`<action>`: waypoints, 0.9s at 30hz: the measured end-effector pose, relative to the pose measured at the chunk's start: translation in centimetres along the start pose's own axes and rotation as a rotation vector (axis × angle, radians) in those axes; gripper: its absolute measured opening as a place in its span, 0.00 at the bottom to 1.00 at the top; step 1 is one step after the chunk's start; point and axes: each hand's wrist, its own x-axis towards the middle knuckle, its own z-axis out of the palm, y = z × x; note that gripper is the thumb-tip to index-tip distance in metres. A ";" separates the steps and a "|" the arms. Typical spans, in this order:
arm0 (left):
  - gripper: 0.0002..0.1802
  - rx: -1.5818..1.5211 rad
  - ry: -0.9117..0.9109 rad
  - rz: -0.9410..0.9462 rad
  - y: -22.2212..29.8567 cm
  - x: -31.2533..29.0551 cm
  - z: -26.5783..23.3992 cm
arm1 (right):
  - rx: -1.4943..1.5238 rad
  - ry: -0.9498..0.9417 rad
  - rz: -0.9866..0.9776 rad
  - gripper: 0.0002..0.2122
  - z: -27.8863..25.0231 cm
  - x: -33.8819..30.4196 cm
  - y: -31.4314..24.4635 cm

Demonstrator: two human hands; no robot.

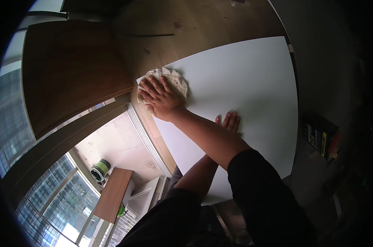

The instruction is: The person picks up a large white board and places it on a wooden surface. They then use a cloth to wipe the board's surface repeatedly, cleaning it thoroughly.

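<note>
From the head view I record the cloth pad (180, 84) at the left corner of the white panel (260, 82), directly beneath the fingers of the right hand (164, 99), which is the nearer one. The pad is roundish; I find no clear long axis. The right fingers are extended and slightly spread, laid over the pad; whether they pinch any fold I cannot tell. The left hand (229, 121) is well apart, to the pad's right and lower, its three visible fingers straight on the panel with nothing seen in them; the remainder is hidden under the crossing right forearm (211, 133). I count two hands, one pad, one panel, one dark box (320, 136) at right and one green-banded tub (100, 170) at lower left.
</note>
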 end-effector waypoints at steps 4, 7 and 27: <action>0.41 0.009 -0.096 -0.018 -0.3 0.2 -0.7 | 0.019 0.042 -0.055 0.28 -1.0 -2.9 1.4; 0.42 -0.044 -0.208 -0.067 -1.3 -0.5 -1.3 | -0.062 0.021 0.085 0.27 -3.9 -5.4 8.0; 0.42 0.121 -0.208 -0.075 0.2 0.1 -1.1 | -0.147 -0.268 0.642 0.29 -14.2 -39.5 10.5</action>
